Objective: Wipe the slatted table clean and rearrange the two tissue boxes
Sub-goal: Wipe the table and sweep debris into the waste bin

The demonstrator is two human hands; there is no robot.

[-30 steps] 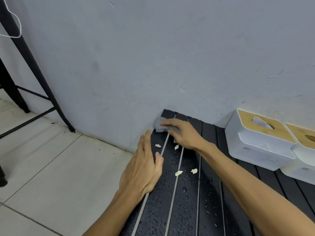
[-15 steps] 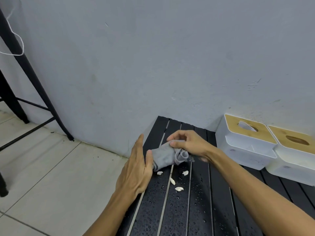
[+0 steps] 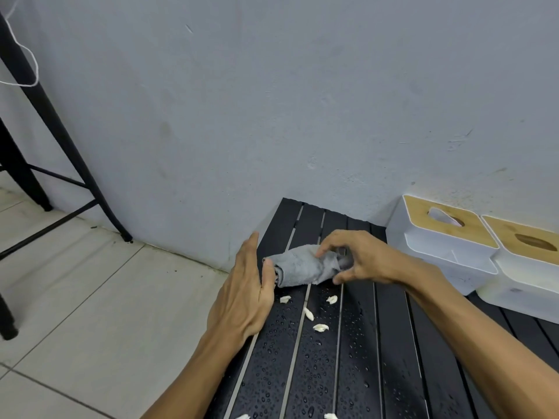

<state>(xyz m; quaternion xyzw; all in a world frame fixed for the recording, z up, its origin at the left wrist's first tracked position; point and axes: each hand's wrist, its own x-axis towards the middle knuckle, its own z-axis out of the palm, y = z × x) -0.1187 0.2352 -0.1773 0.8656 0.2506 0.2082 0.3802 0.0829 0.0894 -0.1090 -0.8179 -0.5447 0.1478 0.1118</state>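
A black slatted table stands against the wall, its near slats beaded with water drops. A crumpled grey cloth lies on it near the left edge. My right hand pinches the cloth's right end between thumb and fingers. My left hand rests flat and upright at the table's left edge, its thumb touching the cloth's left end. Several small white scraps lie on the wet slats just in front of the cloth. Two white tissue boxes with wooden lids stand side by side at the back right: one beside my right forearm, the other at the frame's edge.
A grey wall backs the table. To the left is a pale tiled floor with the black metal legs of a frame and a white cord hanging on it. More white scraps lie at the bottom edge.
My right hand has dragged the cloth from the table's far left corner toward me and bunched it up. My left hand has stayed at the left edge, and now touches the cloth.
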